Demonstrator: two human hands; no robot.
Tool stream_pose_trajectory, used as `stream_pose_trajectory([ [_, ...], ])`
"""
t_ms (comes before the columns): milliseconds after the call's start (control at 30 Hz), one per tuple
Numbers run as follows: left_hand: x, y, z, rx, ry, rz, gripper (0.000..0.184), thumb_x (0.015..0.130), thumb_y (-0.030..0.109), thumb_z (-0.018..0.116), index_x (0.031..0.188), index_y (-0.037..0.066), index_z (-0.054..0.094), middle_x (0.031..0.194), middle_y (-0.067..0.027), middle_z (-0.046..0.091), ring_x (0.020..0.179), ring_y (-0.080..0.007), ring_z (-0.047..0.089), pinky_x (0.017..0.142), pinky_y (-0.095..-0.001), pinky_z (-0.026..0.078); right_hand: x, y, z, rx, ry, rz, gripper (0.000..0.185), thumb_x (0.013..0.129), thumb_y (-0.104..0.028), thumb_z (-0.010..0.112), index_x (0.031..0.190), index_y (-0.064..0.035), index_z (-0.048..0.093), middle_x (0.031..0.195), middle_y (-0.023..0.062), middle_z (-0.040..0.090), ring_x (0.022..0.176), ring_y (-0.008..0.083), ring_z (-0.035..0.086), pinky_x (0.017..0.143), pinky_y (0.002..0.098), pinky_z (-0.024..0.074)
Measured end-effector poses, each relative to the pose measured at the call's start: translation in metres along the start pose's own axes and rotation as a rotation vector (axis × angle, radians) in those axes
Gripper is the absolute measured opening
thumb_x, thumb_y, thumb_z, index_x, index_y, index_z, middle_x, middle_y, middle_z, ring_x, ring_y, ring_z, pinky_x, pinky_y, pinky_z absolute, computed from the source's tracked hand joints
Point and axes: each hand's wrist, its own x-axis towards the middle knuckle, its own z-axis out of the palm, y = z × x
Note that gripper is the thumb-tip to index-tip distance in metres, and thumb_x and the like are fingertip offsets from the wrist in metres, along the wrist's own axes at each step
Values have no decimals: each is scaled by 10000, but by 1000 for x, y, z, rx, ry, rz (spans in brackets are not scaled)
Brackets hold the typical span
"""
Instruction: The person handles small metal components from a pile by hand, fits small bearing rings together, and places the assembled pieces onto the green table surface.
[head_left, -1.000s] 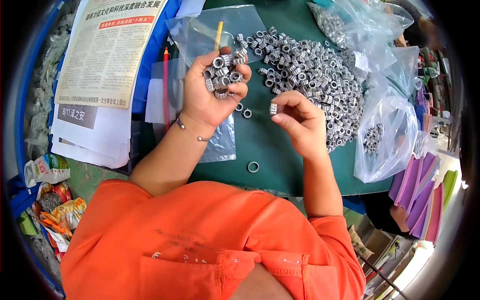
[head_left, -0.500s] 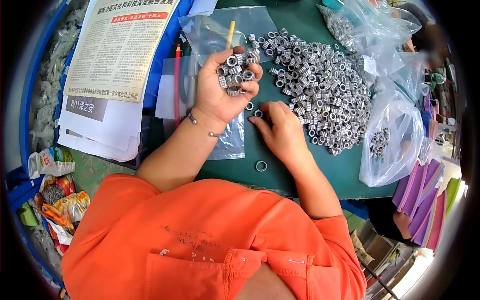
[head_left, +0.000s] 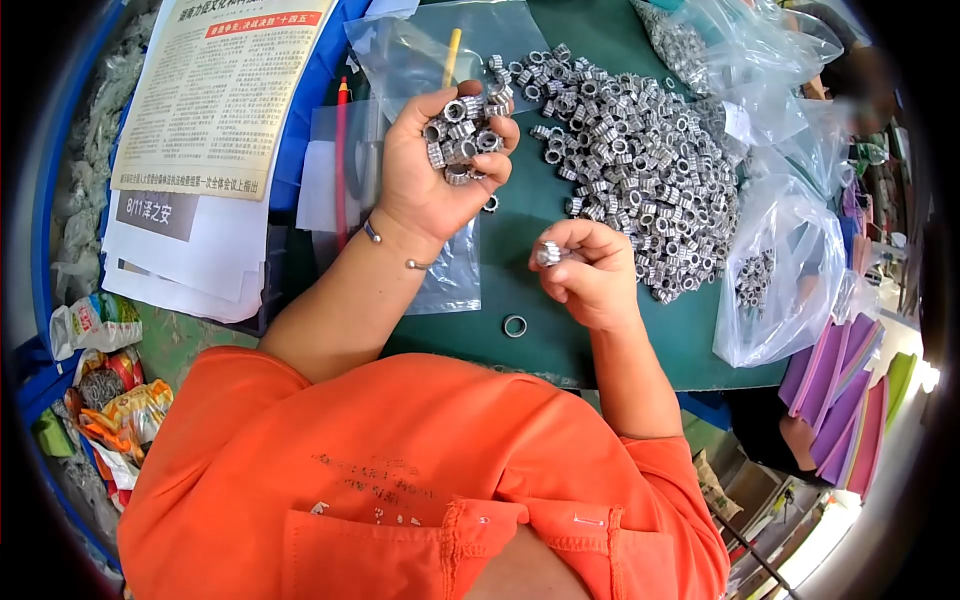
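Note:
Palm up, my left hand [head_left: 430, 170] cups a cluster of small grey metal rings [head_left: 462, 135], its fingers curled round them. My right hand [head_left: 590, 270] pinches a metal ring [head_left: 549, 253] between thumb and fingers, just above the green table [head_left: 450, 345]. Beyond it and to the right spreads a large heap of similar rings [head_left: 650, 180]. One loose ring [head_left: 490, 203] lies just below my left hand. Nearer the table's front edge is a larger, smoother ring [head_left: 514, 326].
A newspaper [head_left: 215, 100] and papers [head_left: 180, 260] lie at the left, beside a red pencil [head_left: 342, 160]. A yellow stick [head_left: 452, 57] rests on a clear bag [head_left: 400, 50]. Plastic bags [head_left: 775, 290] holding rings stand at the right. Part of another person shows at the upper right.
My right hand has lifted from beside the two loose rings and moved right, now pinching a ring. Only one loose ring shows there now. My left hand still holds its cluster.

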Motion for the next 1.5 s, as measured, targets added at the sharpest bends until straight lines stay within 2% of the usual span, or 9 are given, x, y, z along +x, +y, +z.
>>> stream_pose_trajectory([
  [100,0,0,1,-12,6,-13,178,805,198,528,938,80,538,920,-108,539,798,-213,525,507,-270,417,5,5,-7,285,-175,-153,192,795,-134,543,829,54,563,744,178,573,482,100,428,404,189,306],
  [367,-1,1,4,-6,9,14,186,798,207,540,930,77,545,873,-103,528,789,-214,525,503,-276,414,39,-9,14,211,-197,-11,170,738,-5,523,896,41,563,771,99,575,580,91,486,447,189,345],
  [433,-1,1,4,0,22,26,188,801,206,536,935,75,539,873,-103,527,788,-213,525,498,-271,411,47,-8,14,82,-145,66,163,711,34,524,866,25,573,813,82,576,603,96,502,494,200,384],
  [467,-1,2,5,2,17,26,188,801,206,536,935,75,539,873,-103,527,788,-213,525,498,-271,411,47,-11,23,-443,-25,49,175,706,84,510,852,21,585,838,92,567,637,159,538,552,245,425],
  [533,-2,2,5,-8,29,32,188,807,206,529,938,73,535,871,-104,525,788,-214,525,493,-268,408,51,-3,24,-1049,-80,-416,188,711,108,517,860,22,592,839,116,540,707,238,552,620,289,448],
  [800,-3,-7,3,-6,21,-35,180,811,215,524,940,89,535,909,-104,537,790,-204,530,501,-263,413,29,-6,16,-1284,-71,-356,184,709,72,596,876,4,558,824,109,518,733,265,538,638,329,452],
  [1000,-6,-19,1,15,97,-104,175,802,212,536,934,97,539,900,-99,535,776,-204,534,498,-268,408,0,-3,4,-448,234,69,135,766,9,625,894,-15,589,720,20,583,533,64,502,464,208,398],
  [1133,-7,-29,-9,28,99,-179,170,824,192,512,962,104,559,1000,-166,525,827,-219,513,494,-263,431,-12,-9,-1,48,216,36,164,778,11,623,935,23,579,789,74,613,562,76,522,452,187,415],
  [1500,-4,-29,-11,51,111,-186,180,836,213,494,965,103,555,999,-162,516,825,-225,516,481,-263,433,-20,-4,-10,204,136,-30,162,800,21,569,961,23,556,840,127,606,584,111,532,435,205,427],
])
